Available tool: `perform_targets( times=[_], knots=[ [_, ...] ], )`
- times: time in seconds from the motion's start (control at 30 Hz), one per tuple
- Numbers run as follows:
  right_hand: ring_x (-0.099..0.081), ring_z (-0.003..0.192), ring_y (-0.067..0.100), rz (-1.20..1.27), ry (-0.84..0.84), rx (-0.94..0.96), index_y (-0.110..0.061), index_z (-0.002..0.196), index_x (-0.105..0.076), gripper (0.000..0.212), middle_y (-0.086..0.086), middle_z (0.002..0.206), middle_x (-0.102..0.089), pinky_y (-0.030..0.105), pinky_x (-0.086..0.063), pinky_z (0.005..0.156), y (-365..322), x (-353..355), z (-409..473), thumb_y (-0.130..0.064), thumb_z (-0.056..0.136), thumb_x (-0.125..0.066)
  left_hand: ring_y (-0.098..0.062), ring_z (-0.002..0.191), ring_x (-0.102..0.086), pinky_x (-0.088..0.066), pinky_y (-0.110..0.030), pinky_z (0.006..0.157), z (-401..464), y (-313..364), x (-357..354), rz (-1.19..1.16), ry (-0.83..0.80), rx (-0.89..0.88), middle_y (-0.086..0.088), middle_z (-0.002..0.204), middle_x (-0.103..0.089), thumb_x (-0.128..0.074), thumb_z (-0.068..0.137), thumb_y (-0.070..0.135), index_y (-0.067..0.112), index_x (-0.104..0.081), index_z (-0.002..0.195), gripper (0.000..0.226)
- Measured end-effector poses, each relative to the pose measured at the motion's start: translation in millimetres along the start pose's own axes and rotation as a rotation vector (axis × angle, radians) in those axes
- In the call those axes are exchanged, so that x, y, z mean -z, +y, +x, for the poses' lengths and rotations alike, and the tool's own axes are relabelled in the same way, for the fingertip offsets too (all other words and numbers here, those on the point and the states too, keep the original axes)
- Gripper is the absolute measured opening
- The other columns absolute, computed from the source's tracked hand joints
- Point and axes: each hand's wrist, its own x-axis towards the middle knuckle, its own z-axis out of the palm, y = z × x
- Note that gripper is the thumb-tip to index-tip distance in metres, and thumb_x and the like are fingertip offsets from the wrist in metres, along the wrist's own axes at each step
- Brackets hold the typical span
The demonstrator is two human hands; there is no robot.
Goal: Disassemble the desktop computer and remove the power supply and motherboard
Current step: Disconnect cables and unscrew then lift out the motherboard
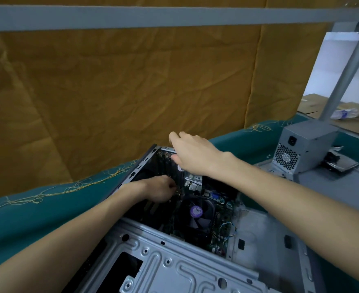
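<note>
Hands [159, 190] inside case [174, 269], above motherboard [214, 227]

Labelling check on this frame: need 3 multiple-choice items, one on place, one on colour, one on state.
1. Where is the power supply?
A. inside the case
B. on the table, right of the case
C. in the left hand

2. What colour is the sticker on the fan?
A. purple
B. red
C. yellow

3. What is the right hand doing?
A. resting on the case's far rim
B. hanging idle beside the table
C. lifting the fan

Answers:
1 B: the grey box stands on the table outside the case.
2 A: the round hub label is purple.
3 A: it lies over the far rim, while the left hand reaches down inside by the motherboard.
</note>
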Motion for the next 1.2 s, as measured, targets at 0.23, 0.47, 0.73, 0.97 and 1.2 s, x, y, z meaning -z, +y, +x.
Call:
perform_targets(
  times=[0.23,0.47,0.73,0.97,1.2],
  knots=[
    [-0.057,0.102,0.032,-0.030,-0.053,-0.008,-0.016,0.126,-0.041,0.042,0.008,0.115,-0.053,0.037,-0.038,0.074,7,9,-4,-0.031,0.094,-0.063,-0.031,0.111,-0.063,-0.051,-0.036,0.095,29,-2,12,0.035,0.118,0.033,-0.012,0.118,-0.068,-0.056,0.097,0.019,0.010,-0.068,0.118,0.026],
    [-0.060,0.096,0.030,0.099,0.016,-0.032,-0.017,0.111,-0.047,0.027,0.004,0.109,-0.061,0.042,-0.046,0.074,14,0,-1,-0.032,0.097,-0.065,-0.025,0.086,-0.064,-0.046,-0.026,0.072,45,-5,-3,-0.027,0.167,-0.024,-0.003,0.082,-0.064,-0.066,0.087,0.009,0.022,-0.060,0.070,0.022],
    [-0.056,0.104,0.029,-0.018,0.075,-0.018,-0.015,0.119,-0.047,0.044,0.008,0.115,-0.053,0.042,-0.048,0.086,15,-5,-4,-0.051,0.098,-0.058,-0.027,0.091,-0.065,-0.058,-0.039,0.081,50,-8,-11,-0.061,0.268,-0.021,-0.008,0.100,-0.066,-0.075,0.080,0.015,0.012,-0.066,0.104,0.026],
    [-0.047,0.119,0.020,0.363,-0.094,0.028,-0.022,0.128,-0.053,0.048,-0.002,0.120,-0.056,0.038,-0.046,0.096,19,6,-6,-0.003,0.085,-0.062,-0.021,0.079,-0.063,-0.050,-0.029,0.067,51,-10,-14,-0.045,0.306,-0.017,-0.001,0.084,-0.064,-0.075,0.079,0.014,0.019,-0.064,0.085,0.013],
    [-0.061,0.099,0.032,0.044,0.065,-0.017,-0.012,0.119,-0.055,0.031,0.008,0.112,-0.054,0.039,-0.043,0.073,10,-1,-3,-0.039,0.105,-0.052,-0.020,0.069,-0.060,-0.040,-0.019,0.052,52,-10,-17,-0.060,0.330,-0.033,0.005,0.070,-0.059,-0.072,0.083,0.013,0.022,-0.061,0.069,0.020]
  ],
)
